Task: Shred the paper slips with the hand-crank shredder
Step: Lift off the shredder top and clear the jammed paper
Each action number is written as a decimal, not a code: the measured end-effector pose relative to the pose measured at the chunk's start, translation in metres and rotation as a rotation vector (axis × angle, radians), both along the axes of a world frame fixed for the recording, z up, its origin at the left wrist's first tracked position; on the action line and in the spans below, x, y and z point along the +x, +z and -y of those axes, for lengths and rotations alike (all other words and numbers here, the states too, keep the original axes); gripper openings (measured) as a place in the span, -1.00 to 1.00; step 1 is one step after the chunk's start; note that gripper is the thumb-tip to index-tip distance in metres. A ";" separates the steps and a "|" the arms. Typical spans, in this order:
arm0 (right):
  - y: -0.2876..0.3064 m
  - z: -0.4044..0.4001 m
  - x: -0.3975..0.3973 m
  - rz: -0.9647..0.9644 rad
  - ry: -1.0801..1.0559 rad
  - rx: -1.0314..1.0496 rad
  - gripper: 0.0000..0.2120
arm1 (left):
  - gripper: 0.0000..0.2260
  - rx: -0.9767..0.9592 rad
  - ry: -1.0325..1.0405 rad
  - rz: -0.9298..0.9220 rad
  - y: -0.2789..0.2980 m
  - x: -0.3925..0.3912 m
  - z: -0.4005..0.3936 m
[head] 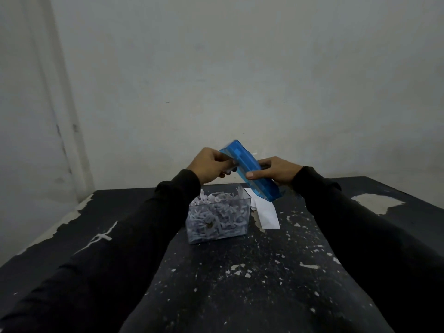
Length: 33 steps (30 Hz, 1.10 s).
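The blue shredder top (249, 171) is lifted off its bin and tilted in the air above the table. My right hand (276, 170) grips its right side, thumb across the front. My left hand (211, 165) holds its upper left end, fingers curled around the part there, which is too dark to make out. Below stands the clear plastic bin (217, 216), full of white paper shreds. White paper slips (266, 213) lie flat on the table just right of the bin.
The black table (240, 272) has chipped paint and pale flecks all over. A bare patch (377, 203) shows at the right, worn edges at the left. A plain wall stands close behind the table's far edge.
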State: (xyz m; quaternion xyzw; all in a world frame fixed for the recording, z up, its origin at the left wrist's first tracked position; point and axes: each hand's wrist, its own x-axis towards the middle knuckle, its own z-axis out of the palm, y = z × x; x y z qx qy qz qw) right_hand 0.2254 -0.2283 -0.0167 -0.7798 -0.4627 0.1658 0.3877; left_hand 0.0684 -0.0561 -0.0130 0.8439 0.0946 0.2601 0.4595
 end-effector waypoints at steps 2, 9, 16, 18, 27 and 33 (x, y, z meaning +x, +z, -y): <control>0.000 0.001 0.001 0.006 -0.006 -0.006 -0.42 | -0.81 0.018 0.027 0.005 0.000 0.003 -0.001; -0.005 -0.004 -0.002 -0.039 0.033 0.028 -0.35 | -0.83 0.221 0.035 -0.063 0.004 -0.006 -0.007; -0.003 0.004 0.008 -0.190 -0.078 0.201 -0.18 | -0.79 0.268 0.047 -0.088 -0.007 -0.020 -0.019; 0.006 0.016 0.019 -0.144 -0.121 0.168 -0.31 | -0.80 0.244 0.055 -0.063 -0.016 -0.029 -0.027; -0.005 0.016 0.016 -0.147 -0.126 0.079 -0.51 | -0.85 0.630 -0.006 -0.433 -0.019 -0.017 -0.013; -0.013 0.014 0.011 -0.094 -0.101 0.060 -0.59 | -0.97 0.704 0.078 -0.526 -0.029 -0.001 -0.003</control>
